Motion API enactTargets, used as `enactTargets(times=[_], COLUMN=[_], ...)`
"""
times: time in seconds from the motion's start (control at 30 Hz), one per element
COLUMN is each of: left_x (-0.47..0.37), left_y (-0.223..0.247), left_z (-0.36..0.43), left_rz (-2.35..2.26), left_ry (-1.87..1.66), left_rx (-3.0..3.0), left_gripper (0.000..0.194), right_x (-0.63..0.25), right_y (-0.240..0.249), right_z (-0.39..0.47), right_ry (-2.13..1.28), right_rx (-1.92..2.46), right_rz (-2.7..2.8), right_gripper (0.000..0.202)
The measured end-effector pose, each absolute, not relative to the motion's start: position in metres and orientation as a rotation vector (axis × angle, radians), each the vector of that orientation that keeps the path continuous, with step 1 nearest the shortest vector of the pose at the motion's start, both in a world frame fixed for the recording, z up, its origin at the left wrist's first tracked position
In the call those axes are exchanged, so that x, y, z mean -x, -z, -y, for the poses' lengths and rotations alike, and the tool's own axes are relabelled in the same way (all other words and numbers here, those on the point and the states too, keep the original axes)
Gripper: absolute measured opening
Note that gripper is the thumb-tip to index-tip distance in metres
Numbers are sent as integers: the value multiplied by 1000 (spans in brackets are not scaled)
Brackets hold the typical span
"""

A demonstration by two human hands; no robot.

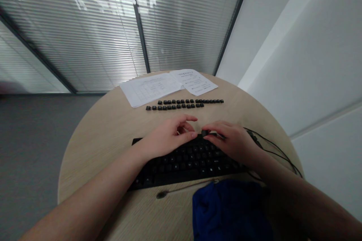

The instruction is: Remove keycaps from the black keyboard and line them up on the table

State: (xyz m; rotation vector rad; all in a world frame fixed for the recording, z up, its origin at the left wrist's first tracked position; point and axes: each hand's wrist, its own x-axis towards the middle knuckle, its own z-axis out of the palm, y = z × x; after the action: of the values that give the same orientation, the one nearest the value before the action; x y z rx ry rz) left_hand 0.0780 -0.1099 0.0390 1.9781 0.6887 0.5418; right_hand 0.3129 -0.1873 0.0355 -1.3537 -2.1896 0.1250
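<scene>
A black keyboard (181, 165) lies in front of me, its upper left part covered by my left hand (172, 133). That hand hovers over the top rows with the index finger stretched out and the thumb apart from it, holding nothing. My right hand (230, 137) pinches a small black keycap (204, 133) between thumb and fingertips, just above the keyboard's top edge. Beyond the hands, loose black keycaps stand in two rows, a back row (182, 101) and a front row (174, 107).
Printed papers (154, 87) lie at the far side of the round wooden table (93, 135). A blue cloth (229, 211) is at the near edge, beside a thin tool with a dark oval end (162, 194). A black cable (278, 148) runs along the right.
</scene>
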Motion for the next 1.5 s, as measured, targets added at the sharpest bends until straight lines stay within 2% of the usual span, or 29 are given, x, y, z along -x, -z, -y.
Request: enactTargets(times=[0.1, 0.23, 0.4, 0.7, 0.97, 1.13, 1.3, 1.5], left_x=[-66, -52, -49, -49, -50, -51, -52, -53], left_y=[-41, -35, -29, -22, -25, -29, -29, -22], left_z=[92, 68, 63, 62, 65, 66, 66, 64], left_rz=[-997, -1119, -1050, -960, -900, -890, -910, -905], left_ry=[-485, -391, -322, -264, -310, -293, -283, -253], left_rx=[-2276, -2445, -2500, -2550, -2525, -2551, -2553, -2550], left_gripper=[33, 27, 24, 26, 25, 26, 25, 26], right_x=[-338, -370, -375, -368, -366, -370, -377, -362], right_y=[-45, -42, -25, -13, -15, -35, -54, -48], right_z=[152, 87, 41, 23, 36, 60, 113, 181], right_ry=[-186, -178, -193, -142, -95, -54, -344, -472], right_rx=[1662, 2004, 2042, 2051, 2009, 1939, 1650, 1423], right_rz=[2189, 2213, 2283, 2371, 2334, 2220, 1702, 1502], right_gripper=[22, 24, 28, 29, 31, 33, 49, 53])
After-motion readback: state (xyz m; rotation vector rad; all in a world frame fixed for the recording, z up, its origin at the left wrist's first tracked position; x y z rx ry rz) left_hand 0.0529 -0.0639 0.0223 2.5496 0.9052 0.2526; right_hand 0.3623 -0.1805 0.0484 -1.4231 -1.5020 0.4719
